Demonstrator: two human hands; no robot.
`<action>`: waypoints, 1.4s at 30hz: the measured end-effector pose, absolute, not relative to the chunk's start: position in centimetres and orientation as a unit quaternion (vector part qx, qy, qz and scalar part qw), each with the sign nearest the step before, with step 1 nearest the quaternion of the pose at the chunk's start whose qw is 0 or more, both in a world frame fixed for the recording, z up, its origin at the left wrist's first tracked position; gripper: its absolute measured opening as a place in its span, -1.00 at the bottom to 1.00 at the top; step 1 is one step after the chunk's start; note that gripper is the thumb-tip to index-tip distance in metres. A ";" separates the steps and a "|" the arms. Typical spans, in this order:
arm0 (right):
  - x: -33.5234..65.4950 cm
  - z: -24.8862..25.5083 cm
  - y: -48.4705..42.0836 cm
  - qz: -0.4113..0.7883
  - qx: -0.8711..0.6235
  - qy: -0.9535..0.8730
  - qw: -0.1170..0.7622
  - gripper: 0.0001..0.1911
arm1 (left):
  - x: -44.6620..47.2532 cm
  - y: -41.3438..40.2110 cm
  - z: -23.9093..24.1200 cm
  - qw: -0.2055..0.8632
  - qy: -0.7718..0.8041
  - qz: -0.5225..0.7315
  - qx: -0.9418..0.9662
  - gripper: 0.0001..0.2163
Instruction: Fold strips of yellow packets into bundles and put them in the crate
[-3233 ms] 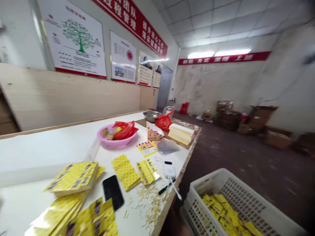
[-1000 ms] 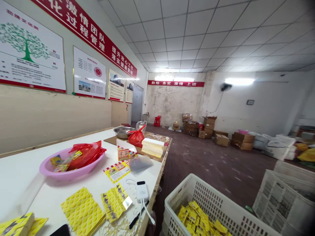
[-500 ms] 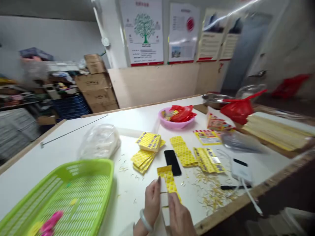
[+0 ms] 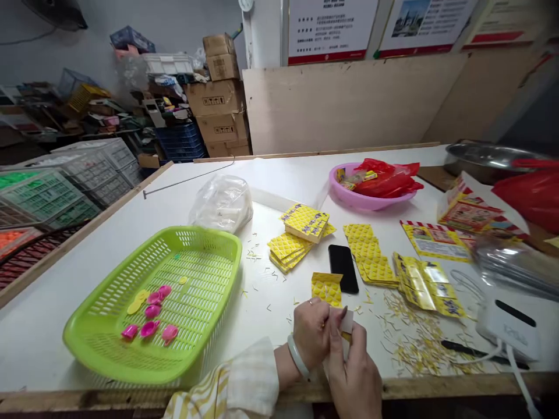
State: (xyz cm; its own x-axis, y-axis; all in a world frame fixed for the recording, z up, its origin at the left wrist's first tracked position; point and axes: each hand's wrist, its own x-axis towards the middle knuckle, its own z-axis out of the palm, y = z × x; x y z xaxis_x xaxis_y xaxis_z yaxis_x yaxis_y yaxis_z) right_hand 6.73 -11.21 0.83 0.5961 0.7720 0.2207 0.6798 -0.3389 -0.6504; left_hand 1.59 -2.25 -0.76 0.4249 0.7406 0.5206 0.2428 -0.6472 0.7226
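Both hands meet low at the near edge of the white table point(image 4: 65, 262). My left hand point(image 4: 311, 338), with a pale bangle on the wrist, and my right hand point(image 4: 354, 372) are closed together on a yellow packet point(image 4: 326, 288) whose upper part sticks out above the fingers. A small white piece shows at my right fingertips. A black phone point(image 4: 343, 267) lies just beyond the packet. Stacks of yellow packets point(image 4: 297, 235) sit further back. A green plastic basket point(image 4: 131, 349) with small pink and yellow pieces stands to the left.
A pink bowl point(image 4: 349, 198) holds a red bag. A clear plastic bag point(image 4: 222, 202) lies behind the basket. More yellow packets point(image 4: 425, 282), printed cards point(image 4: 437, 240), a white power bank point(image 4: 506, 317) and paper trimmings point(image 4: 414, 343) cover the right side. Crates and cartons stand at the far left.
The view swung from the room back down to the table. My hands have drawn the yellow packet closer to the near edge and closed more tightly on it.
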 end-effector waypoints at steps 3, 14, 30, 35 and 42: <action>8.4 0.2 -10.7 0.023 -0.806 -0.440 0.395 -0.52 | 1.2 -0.6 -0.6 0.305 0.288 0.422 0.803 -0.53; 17.6 0.7 -8.7 0.112 -0.785 -0.468 0.390 -0.58 | 1.4 4.0 -4.5 0.216 0.332 0.195 0.897 -0.39; 15.8 -0.7 -2.3 0.115 -0.756 -0.637 -0.097 -0.83 | 2.2 3.6 -4.8 0.289 0.333 0.169 0.881 -0.88; 15.0 -0.2 -1.7 0.116 -0.743 -0.647 -0.121 -0.84 | 1.0 3.9 -3.0 0.324 0.345 0.170 0.864 -0.89; 15.6 0.1 -0.8 0.139 -0.733 -0.652 -0.136 -0.75 | -0.9 -0.3 -3.2 0.232 0.316 0.146 0.908 -0.25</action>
